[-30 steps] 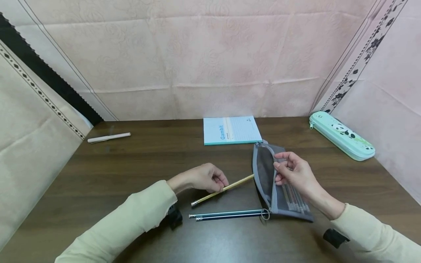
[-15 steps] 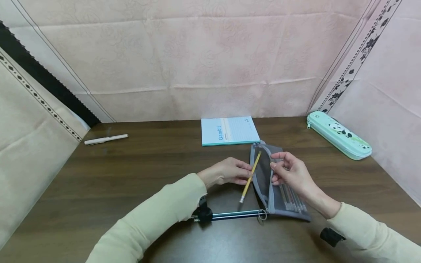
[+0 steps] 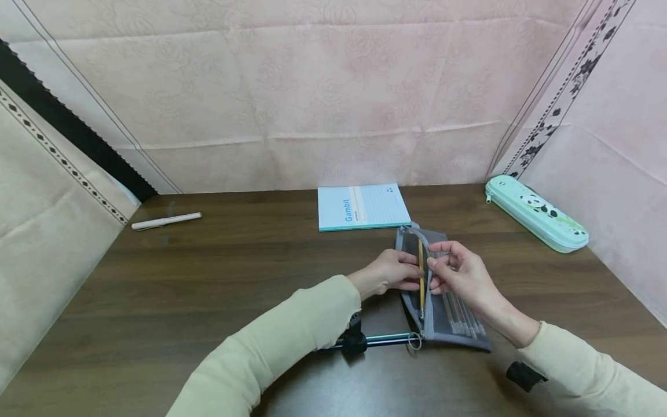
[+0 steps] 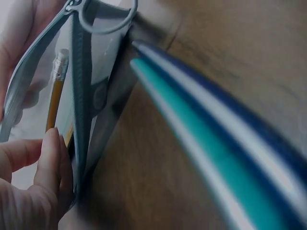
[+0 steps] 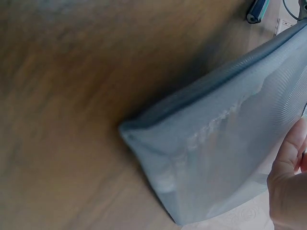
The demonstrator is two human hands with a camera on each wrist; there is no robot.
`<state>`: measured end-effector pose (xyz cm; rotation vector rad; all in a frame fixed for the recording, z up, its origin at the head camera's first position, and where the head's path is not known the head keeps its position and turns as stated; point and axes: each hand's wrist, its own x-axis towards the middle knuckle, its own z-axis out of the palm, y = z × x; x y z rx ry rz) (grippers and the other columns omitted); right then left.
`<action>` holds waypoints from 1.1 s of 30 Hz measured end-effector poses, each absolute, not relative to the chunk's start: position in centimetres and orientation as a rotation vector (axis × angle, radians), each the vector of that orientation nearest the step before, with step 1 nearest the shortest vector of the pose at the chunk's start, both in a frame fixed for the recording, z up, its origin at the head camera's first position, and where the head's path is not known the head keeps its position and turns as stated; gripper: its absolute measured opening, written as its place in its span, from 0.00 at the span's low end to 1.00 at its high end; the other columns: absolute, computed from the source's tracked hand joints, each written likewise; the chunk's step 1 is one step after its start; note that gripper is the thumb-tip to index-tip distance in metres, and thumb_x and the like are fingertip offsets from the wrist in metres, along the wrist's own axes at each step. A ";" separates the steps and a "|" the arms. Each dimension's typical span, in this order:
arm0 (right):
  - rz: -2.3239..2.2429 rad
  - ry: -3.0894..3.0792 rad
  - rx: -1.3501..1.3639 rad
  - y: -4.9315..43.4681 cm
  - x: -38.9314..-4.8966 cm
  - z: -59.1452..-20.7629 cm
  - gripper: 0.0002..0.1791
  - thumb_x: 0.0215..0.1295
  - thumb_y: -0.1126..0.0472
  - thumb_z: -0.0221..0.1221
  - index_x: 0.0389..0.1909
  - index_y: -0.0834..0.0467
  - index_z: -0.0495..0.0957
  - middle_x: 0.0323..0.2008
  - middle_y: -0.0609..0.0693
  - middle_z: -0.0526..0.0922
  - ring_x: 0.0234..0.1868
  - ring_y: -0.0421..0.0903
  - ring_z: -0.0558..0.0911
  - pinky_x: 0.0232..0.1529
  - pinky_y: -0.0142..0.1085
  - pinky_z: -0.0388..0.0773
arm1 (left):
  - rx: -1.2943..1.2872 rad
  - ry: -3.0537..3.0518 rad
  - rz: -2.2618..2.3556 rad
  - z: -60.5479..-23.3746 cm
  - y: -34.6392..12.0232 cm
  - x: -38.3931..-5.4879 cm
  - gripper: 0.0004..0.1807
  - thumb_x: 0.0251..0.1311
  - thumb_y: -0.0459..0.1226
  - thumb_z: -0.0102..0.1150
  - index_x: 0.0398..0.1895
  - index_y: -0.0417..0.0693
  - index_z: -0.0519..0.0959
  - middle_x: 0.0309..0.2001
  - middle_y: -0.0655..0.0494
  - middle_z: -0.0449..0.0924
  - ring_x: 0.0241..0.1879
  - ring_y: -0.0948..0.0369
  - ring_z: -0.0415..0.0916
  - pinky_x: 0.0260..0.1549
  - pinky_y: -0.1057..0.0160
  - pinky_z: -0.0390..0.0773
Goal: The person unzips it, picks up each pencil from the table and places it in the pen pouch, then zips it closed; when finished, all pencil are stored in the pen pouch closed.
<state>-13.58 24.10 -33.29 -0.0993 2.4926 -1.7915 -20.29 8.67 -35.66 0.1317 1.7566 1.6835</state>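
Observation:
My left hand pinches a yellow pencil within the unzipped mouth of a grey mesh pouch. In the left wrist view the pencil shows its eraser end between the zipper edges. My right hand grips the pouch's right zipper edge between thumb and fingers and holds the mouth apart. Several slim things show faintly through the mesh in the right wrist view. Two pencils, one teal and one dark blue, lie on the table by the pouch's zipper ring, partly hidden by my left wrist.
A light blue notebook lies just behind the pouch. Toward the back right is a mint pencil case with a panda print. A white pen rests at the far left of the brown table. Cloth-covered walls surround it.
My left hand has lifted the yellow pencil off the table, turned it nearly lengthwise to the pouch and carried it right into the mouth. My right hand keeps its grip on the edge.

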 end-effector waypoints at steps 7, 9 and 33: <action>-1.810 2.487 -0.094 24.0 -13.6 -33.5 0.21 0.69 0.63 0.53 0.57 0.68 0.61 0.29 0.50 0.78 0.23 0.40 0.80 0.29 0.35 0.83 | 0.155 1.756 1.697 -35.9 8.6 -19.8 0.23 0.61 0.26 0.55 0.60 0.35 0.68 0.45 0.45 0.81 0.44 0.52 0.81 0.40 0.63 0.82; -1.818 2.484 -0.090 24.0 -13.6 -33.5 0.21 0.69 0.63 0.53 0.57 0.68 0.61 0.28 0.49 0.78 0.23 0.39 0.80 0.29 0.35 0.83 | 0.195 1.770 1.672 -35.8 8.0 -19.7 0.24 0.60 0.27 0.56 0.61 0.36 0.68 0.45 0.46 0.80 0.44 0.54 0.81 0.40 0.64 0.82; -1.836 2.520 -0.092 24.4 -13.8 -33.4 0.21 0.68 0.63 0.53 0.57 0.68 0.61 0.28 0.48 0.79 0.23 0.40 0.80 0.29 0.35 0.83 | 0.823 2.029 0.908 -35.1 -2.5 -16.7 0.10 0.51 0.27 0.65 0.37 0.47 0.82 0.30 0.58 0.80 0.29 0.65 0.77 0.34 0.70 0.79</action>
